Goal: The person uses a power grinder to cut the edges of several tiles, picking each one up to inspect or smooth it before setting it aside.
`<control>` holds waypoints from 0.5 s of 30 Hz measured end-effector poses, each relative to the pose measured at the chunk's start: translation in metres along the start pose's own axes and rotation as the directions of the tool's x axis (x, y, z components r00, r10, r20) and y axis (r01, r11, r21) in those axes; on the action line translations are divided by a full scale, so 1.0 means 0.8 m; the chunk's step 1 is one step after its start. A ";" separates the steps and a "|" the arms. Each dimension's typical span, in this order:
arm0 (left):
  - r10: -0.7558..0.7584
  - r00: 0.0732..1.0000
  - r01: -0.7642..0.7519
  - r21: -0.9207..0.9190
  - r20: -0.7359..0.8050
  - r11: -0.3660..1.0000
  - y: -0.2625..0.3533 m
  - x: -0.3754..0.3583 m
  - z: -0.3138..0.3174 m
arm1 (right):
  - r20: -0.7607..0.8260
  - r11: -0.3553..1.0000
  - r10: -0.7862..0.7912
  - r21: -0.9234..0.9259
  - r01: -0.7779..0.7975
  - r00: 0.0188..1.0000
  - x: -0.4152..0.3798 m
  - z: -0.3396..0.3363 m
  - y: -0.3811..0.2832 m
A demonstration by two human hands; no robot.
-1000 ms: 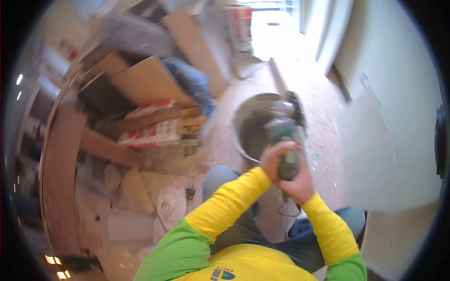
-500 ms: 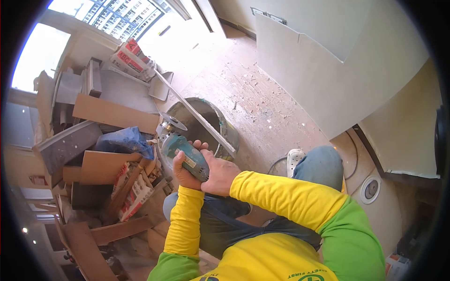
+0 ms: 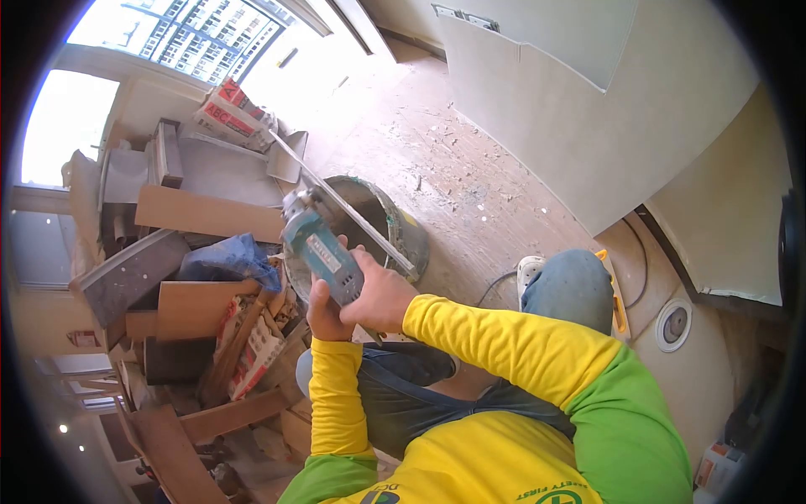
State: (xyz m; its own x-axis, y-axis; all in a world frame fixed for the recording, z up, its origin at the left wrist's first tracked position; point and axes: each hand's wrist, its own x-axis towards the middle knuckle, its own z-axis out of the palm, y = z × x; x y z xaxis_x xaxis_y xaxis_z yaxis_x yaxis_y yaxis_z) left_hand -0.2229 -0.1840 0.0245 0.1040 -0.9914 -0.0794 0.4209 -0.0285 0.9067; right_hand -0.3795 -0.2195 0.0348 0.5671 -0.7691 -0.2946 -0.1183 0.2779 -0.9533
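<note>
A teal angle grinder [image 3: 323, 252] is held in both hands above the near left side of a dusty bucket [image 3: 411, 244]. My left hand [image 3: 326, 315] is closed around the lower left of its body, thumb up along the side. From the right, my right hand [image 3: 382, 294] wraps the rear end of the body, its fingers partly hidden behind the tool. The metal head of the grinder points away from me, and its disc can hardly be made out. Across the bucket's mouth lies a long pale strip [image 3: 348, 210], close beside the grinder.
Boards [image 3: 210, 212], a blue plastic bag [image 3: 227, 259] and other debris are heaped on the left. A red and white sack [image 3: 231, 115] stands behind. Scraps litter the floor [image 3: 453, 168]. A large pale panel [image 3: 571, 126] rises at right; a yellow level [image 3: 619, 294] lies beside my knee.
The grinder has turned in my hands: its disc, plainly visible before, is now mostly out of sight and the labelled side faces up. Both hands have shifted slightly with it.
</note>
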 end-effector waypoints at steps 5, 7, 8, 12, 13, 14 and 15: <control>0.044 0.975 -0.124 0.367 0.219 0.922 0.000 -0.023 0.010 | -0.056 0.979 -0.071 0.190 0.080 0.996 0.013 -0.031 -0.013; 0.065 0.965 -0.172 0.432 0.252 0.885 -0.008 -0.027 0.010 | -0.150 0.965 -0.060 0.242 0.095 0.987 0.020 -0.031 -0.006; 0.071 0.964 -0.208 0.557 0.257 0.804 -0.015 -0.031 0.005 | -0.159 0.962 -0.044 0.261 0.085 0.986 0.024 -0.029 -0.001; 0.184 0.951 -0.309 0.727 0.249 0.613 -0.034 -0.038 -0.009 | -0.102 0.891 0.010 0.453 0.037 0.995 0.025 -0.023 -0.001; 0.241 0.933 -0.357 0.762 0.267 0.540 -0.038 -0.037 -0.011 | -0.095 0.894 0.008 0.446 0.035 0.995 0.027 -0.022 -0.001; 0.247 0.933 -0.357 0.762 0.263 0.541 -0.041 -0.037 -0.013 | -0.091 0.889 0.010 0.456 0.033 0.996 0.027 -0.020 -0.002; 0.304 0.915 -0.389 0.783 0.267 0.484 -0.043 -0.039 -0.014 | -0.088 0.883 0.013 0.468 0.030 0.996 0.027 -0.018 -0.002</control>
State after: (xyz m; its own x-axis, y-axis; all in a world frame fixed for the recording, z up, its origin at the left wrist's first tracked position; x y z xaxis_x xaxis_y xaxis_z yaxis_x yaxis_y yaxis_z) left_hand -0.2305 -0.1509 -0.0089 -0.0176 -0.9495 0.3132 -0.5426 0.2722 0.7947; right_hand -0.3785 -0.2448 0.0286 0.4918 -0.8130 -0.3118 0.2941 0.4921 -0.8193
